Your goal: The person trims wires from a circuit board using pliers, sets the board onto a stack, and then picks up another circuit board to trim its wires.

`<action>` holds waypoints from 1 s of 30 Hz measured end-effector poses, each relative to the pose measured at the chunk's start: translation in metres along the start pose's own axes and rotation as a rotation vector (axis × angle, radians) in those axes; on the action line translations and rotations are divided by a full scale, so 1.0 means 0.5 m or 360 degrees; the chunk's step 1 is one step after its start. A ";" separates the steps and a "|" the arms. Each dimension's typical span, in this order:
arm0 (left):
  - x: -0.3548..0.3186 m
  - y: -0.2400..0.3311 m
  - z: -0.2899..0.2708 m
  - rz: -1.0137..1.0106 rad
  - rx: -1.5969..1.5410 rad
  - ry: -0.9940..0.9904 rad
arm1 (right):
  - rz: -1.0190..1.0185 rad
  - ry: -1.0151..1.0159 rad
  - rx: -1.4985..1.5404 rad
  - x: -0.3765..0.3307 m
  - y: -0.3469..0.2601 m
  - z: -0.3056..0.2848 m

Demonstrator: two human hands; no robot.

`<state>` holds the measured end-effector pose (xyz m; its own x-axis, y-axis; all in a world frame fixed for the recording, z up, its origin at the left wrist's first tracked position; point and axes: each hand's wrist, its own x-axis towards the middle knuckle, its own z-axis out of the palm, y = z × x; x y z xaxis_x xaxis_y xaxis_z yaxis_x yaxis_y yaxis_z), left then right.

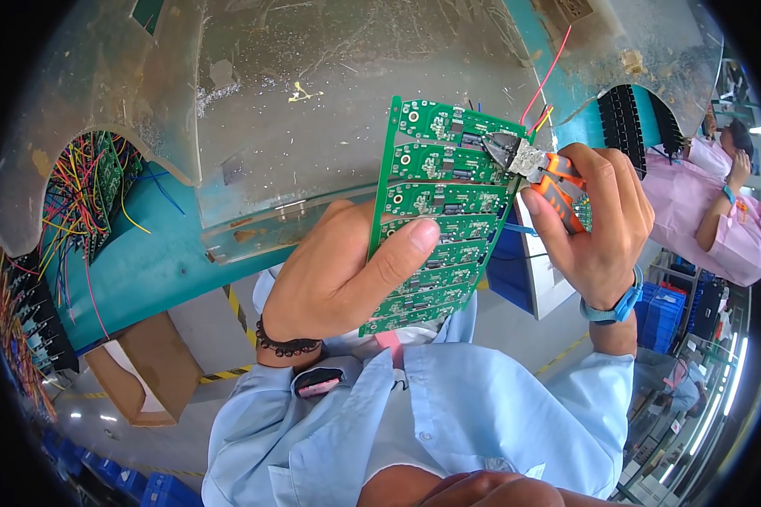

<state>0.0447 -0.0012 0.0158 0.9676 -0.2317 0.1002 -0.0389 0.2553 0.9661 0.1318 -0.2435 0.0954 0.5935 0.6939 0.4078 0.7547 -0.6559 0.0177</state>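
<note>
My left hand (pixel 355 270) grips a green circuit board panel (pixel 452 200), its thumb lying across the face. The panel is split into several repeated strips with small components. In my right hand (pixel 596 220) are diagonal cutters (pixel 528 160) with orange and grey handles. Their jaws lie over the panel's upper right strips; whether they touch a component or lead cannot be made out. Thin red and yellow wires (pixel 543 118) stick out from the panel's upper right corner, beside the cutters.
A scuffed, clear-looking sheet (pixel 355 93) covers the teal bench, with clippings scattered on it. Wired circuit boards (pixel 89 186) stand at the left, near black racks (pixel 626 127) on the far right. An open cardboard box (pixel 148 372) is below left. A person in pink (pixel 693 203) sits at right.
</note>
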 end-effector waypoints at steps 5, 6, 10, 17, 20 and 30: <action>0.001 0.021 -0.006 0.0122 0.0213 -0.0008 | 0.0023 -0.0028 0.0003 0.002 -0.005 -0.005; 0.001 0.020 -0.007 0.0111 0.0229 -0.0011 | 0.0027 -0.0042 0.0001 0.002 -0.006 -0.006; 0.000 0.016 -0.006 0.0073 0.0235 -0.0007 | 0.0045 -0.0077 0.0013 0.000 -0.006 -0.006; 0.002 -0.008 0.007 0.0058 0.0009 0.0050 | 0.0015 0.0022 0.0042 -0.008 0.007 0.000; 0.001 -0.007 0.007 -0.0004 -0.0051 0.0019 | -0.0066 0.0107 0.0014 -0.008 0.010 0.002; 0.001 -0.004 0.003 -0.0007 0.0002 0.0011 | -0.0049 -0.0020 -0.0054 -0.003 0.002 0.001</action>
<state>0.0451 -0.0032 0.0143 0.9695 -0.2265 0.0941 -0.0347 0.2531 0.9668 0.1318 -0.2452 0.0942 0.5739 0.7174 0.3949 0.7627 -0.6439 0.0612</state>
